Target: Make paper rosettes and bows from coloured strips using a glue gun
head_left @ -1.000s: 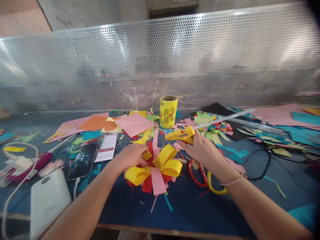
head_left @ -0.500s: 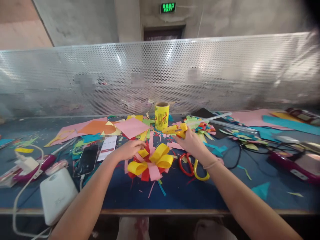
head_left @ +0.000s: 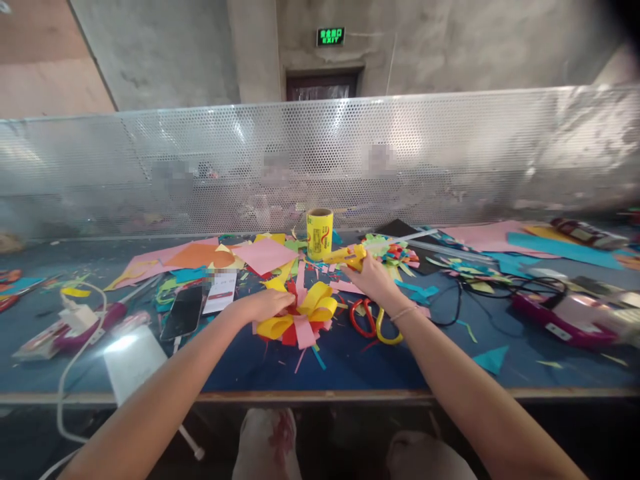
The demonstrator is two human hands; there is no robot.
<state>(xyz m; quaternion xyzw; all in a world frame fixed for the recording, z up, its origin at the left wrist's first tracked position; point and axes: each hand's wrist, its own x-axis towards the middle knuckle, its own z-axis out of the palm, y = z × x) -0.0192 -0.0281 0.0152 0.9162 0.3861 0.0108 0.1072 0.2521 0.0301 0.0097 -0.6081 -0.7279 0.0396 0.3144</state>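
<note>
A paper flower (head_left: 319,304) of looped yellow, pink and red strips lies on the dark blue table near its front. My left hand (head_left: 267,305) is at its left rear side, fingers closed on the strips, with the fingertips partly hidden among the loops. My right hand (head_left: 373,277) grips a yellow hot glue gun (head_left: 355,255), its nozzle toward the left; a clear stick seems to extend behind it. Just below that hand lie scissors (head_left: 387,330) with one red and one yellow handle. Behind the glue gun stands a yellow tape roll (head_left: 319,235).
Coloured paper sheets (head_left: 267,256) and scraps cover the table's back. A phone (head_left: 183,313), a white power bank (head_left: 133,360) with a cable and a purple device (head_left: 90,327) are on the left. Another purple device (head_left: 560,323) sits right. A perforated metal panel (head_left: 320,153) borders the back.
The camera view has shifted and tilted. My left hand has moved slightly down and further into the flower's strips. My right hand still holds the glue gun in nearly the same place.
</note>
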